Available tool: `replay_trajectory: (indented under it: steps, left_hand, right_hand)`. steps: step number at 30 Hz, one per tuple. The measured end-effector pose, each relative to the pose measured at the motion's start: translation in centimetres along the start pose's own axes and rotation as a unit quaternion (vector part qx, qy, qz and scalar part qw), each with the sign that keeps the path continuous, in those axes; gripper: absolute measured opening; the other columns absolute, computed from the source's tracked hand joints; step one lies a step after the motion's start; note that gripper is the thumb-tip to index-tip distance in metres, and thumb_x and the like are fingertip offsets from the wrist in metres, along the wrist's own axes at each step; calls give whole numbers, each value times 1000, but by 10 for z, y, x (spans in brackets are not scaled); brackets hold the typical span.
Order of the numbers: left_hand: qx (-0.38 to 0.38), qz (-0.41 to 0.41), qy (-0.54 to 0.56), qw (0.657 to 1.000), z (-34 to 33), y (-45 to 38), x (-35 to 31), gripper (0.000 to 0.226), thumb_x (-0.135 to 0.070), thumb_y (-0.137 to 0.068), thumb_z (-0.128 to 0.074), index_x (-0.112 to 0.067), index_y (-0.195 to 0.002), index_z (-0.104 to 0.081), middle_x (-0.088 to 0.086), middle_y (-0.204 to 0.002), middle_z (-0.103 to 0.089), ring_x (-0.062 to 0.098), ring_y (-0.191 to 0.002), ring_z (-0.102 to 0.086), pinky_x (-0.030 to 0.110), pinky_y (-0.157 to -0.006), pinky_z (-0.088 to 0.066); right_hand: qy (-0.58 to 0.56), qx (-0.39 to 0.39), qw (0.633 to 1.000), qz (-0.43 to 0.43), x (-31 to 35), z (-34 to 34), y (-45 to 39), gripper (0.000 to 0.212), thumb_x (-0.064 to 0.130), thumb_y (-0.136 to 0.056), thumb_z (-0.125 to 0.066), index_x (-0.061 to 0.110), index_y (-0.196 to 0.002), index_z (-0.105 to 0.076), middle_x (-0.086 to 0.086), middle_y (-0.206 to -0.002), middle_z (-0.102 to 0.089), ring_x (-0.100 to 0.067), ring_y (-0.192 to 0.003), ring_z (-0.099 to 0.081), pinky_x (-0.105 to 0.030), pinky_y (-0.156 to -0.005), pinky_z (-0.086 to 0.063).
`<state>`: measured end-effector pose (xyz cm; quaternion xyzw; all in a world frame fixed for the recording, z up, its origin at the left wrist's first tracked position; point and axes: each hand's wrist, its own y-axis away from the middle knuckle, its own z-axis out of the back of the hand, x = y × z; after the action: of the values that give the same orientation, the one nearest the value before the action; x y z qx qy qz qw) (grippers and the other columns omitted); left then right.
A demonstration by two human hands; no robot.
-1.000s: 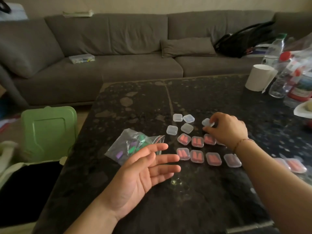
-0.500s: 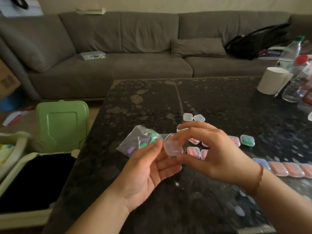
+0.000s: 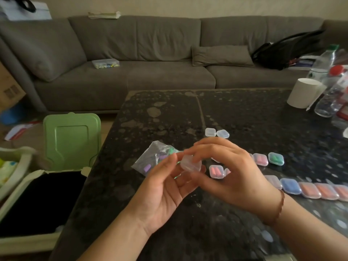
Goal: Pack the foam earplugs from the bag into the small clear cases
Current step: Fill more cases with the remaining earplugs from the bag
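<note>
Your left hand point(image 3: 165, 187) and right hand point(image 3: 231, 172) both pinch 1 small clear case point(image 3: 190, 163), held above dark speckled table point(image 3: 169, 113). Whether case is latched or holds anything: cannot tell, your fingers cover its edges. Bag of earplugs point(image 3: 154, 157) lies just left of grip, partly behind your left fingers. Filled cases point(image 3: 216, 171) sit right of grip, some hidden by your right hand; row at far right cut off by frame edge. 2 empty cases point(image 3: 216, 133) beyond grip. Grey sofa point(image 3: 150, 53) behind table.
</note>
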<state>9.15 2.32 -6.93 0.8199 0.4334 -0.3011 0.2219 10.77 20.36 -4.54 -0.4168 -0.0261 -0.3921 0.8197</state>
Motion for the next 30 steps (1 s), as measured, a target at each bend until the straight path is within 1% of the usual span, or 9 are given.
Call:
replay_trajectory:
  steps: [2,5,8,11,14,21,25,28,30]
  left_hand:
    - [10,16,19,1000,-2,1,1,58,-38,-73,-83,-7,-120,-69,24,-118,-68,32,-101,-71,38,-79,-60]
    - [30,17,26,999,-2,1,2,60,-31,-68,-90,-5,-118,-69,23,-113,-69,30,-97,-72,38,-78,-60]
    - [24,-3,35,999,1,-1,0,71,-23,-70,-89,2,-130,-59,25,-119,-68,31,-100,-72,37,-77,-60]
    - [34,-25,31,999,3,-1,-2,55,-21,-69,-88,-2,-117,-69,23,-116,-70,30,-100,-73,35,-77,-60]
    - [22,-40,-12,999,0,0,-1,36,-21,-76,-76,-4,-108,-73,22,-113,-71,29,-100,-73,33,-76,-60]
    - [-30,-75,-64,995,-3,-1,2,43,-19,-76,-67,1,-114,-65,23,-115,-71,32,-103,-72,33,-78,-60]
    - [-14,-63,-76,995,1,-3,-3,37,-16,-85,-64,0,-119,-63,21,-118,-70,31,-107,-71,34,-83,-60]
    - [38,-52,-197,978,3,0,-10,41,-13,-87,-62,-9,-128,-62,14,-123,-70,28,-115,-67,39,-96,-55]
    - [50,-39,-252,966,4,3,-13,39,-13,-89,-59,-12,-128,-63,13,-120,-71,27,-114,-67,40,-96,-55]
  right_hand:
    - [-50,-3,999,-9,1,1,1,21,12,-80,-77,9,-99,-69,5,-112,-70,-15,-113,-62,-35,-88,-53]
    - [-57,-8,998,-11,3,-1,1,17,7,-81,-73,7,-98,-68,4,-112,-70,-15,-115,-61,-36,-89,-53]
    - [10,-46,999,11,1,-4,3,7,11,-83,-72,7,-89,-69,3,-109,-71,-15,-107,-65,-36,-81,-55]
    - [88,-68,994,21,-1,-3,4,9,20,-85,-70,11,-82,-70,5,-108,-72,-12,-101,-68,-36,-74,-57]
    - [144,-79,985,43,1,-3,3,12,24,-85,-71,14,-79,-71,6,-102,-74,-11,-94,-70,-36,-66,-56]
    - [185,-81,979,35,1,-8,-1,13,24,-85,-68,15,-76,-70,6,-89,-75,-12,-83,-71,-36,-60,-57]
    - [150,-99,984,6,0,-11,0,9,22,-86,-68,15,-81,-70,8,-85,-73,-10,-77,-69,-35,-59,-55]
    - [95,-121,987,-37,0,-13,2,10,23,-90,-67,15,-94,-71,7,-86,-72,-6,-77,-66,-30,-63,-55]
    - [70,-105,991,-49,0,-16,1,14,24,-93,-64,17,-102,-72,7,-91,-71,-6,-81,-67,-30,-65,-56]
